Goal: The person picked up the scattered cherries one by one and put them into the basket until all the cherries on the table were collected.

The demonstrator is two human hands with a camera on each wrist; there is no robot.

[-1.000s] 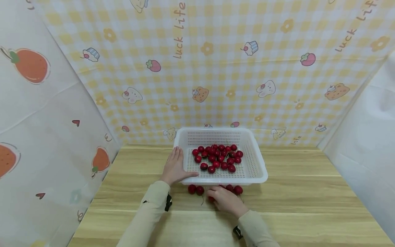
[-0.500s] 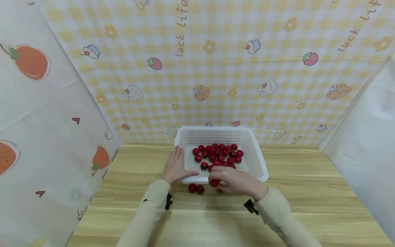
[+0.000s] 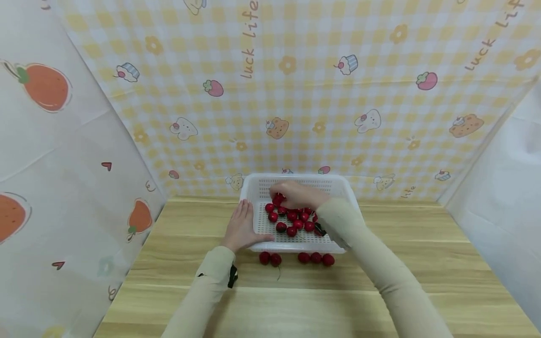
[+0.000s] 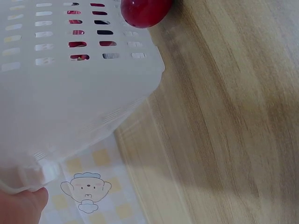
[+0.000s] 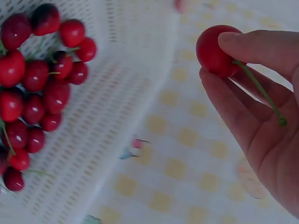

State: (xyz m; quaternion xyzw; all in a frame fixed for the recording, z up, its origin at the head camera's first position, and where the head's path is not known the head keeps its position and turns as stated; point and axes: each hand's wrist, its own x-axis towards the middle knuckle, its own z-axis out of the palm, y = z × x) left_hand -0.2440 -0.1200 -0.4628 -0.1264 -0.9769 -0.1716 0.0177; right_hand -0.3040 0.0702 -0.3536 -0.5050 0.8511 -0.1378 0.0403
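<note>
A white perforated plastic basket (image 3: 296,247) holds many red cherries (image 3: 292,215). My left hand (image 3: 241,230) rests on its front left corner, fingers straight along the left rim and thumb stretched over the front rim. In the left wrist view a fingertip (image 4: 28,205) touches the rim. Over the back left of the basket, my right hand (image 3: 291,192) pinches a cherry between thumb and fingertips. The right wrist view shows this cherry (image 5: 212,52) with its green stem hanging toward the palm. On the table before the basket lie two cherries (image 3: 264,257) at left and three cherries (image 3: 316,257) at right.
The wooden table (image 3: 414,263) carries the basket near its back edge. Behind rises a yellow checked cloth (image 3: 304,112). White printed sheets (image 3: 84,141) stand at both sides. The right sleeve (image 3: 363,244) crosses the basket's front right corner.
My right hand has lifted a cherry from the table row in front and carried it up and back over the basket. The left hand stays at the basket's corner.
</note>
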